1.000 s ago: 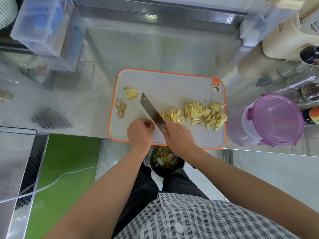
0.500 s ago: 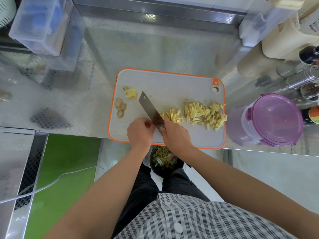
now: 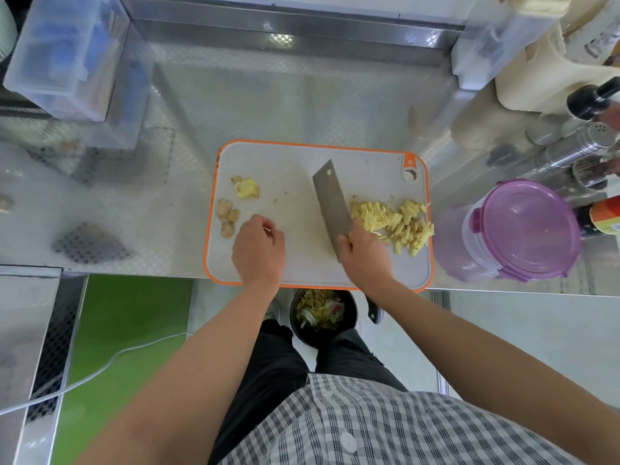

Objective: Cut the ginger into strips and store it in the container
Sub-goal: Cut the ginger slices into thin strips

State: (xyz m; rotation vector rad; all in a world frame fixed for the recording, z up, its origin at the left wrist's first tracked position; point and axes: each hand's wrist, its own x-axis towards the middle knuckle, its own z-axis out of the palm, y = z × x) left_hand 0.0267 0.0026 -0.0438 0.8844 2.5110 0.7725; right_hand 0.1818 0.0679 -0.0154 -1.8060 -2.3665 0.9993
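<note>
Steel counter (image 3: 302, 105) fills most of what we see, and on its near edge lies a grey cutting board (image 3: 288, 169) with an orange rim, its long axis running left to right. Just beside the board's right rim stands the round container (image 3: 526, 229), its purple lid closed. Below the counter edge, between the person's legs, we see a dark bin (image 3: 322, 313) holding vegetable scraps.

On the board, the cleaver (image 3: 332, 206) points away from the person and a little left. Its long axis slants from the near right to the far left, and its broad face is turned up enough for us to see it. The right hand (image 3: 365, 253) grips its handle, fingers wrapped round it, and the dark handle end pokes out past the board's near rim. The left hand (image 3: 258, 253) sits over the board's left half with its fingers curled down. Its fingertips are hidden, so we cannot tell whether they pinch anything.

Cut ginger strips (image 3: 396, 219) lie in a loose pile on the right part of the board, between the cleaver and the right rim, touching the blade's right side. The strips point in mixed directions. Near the left rim lie brown ginger slices (image 3: 228, 218), just beside the left hand, and beyond them a yellow peeled ginger chunk (image 3: 247, 188).
</note>
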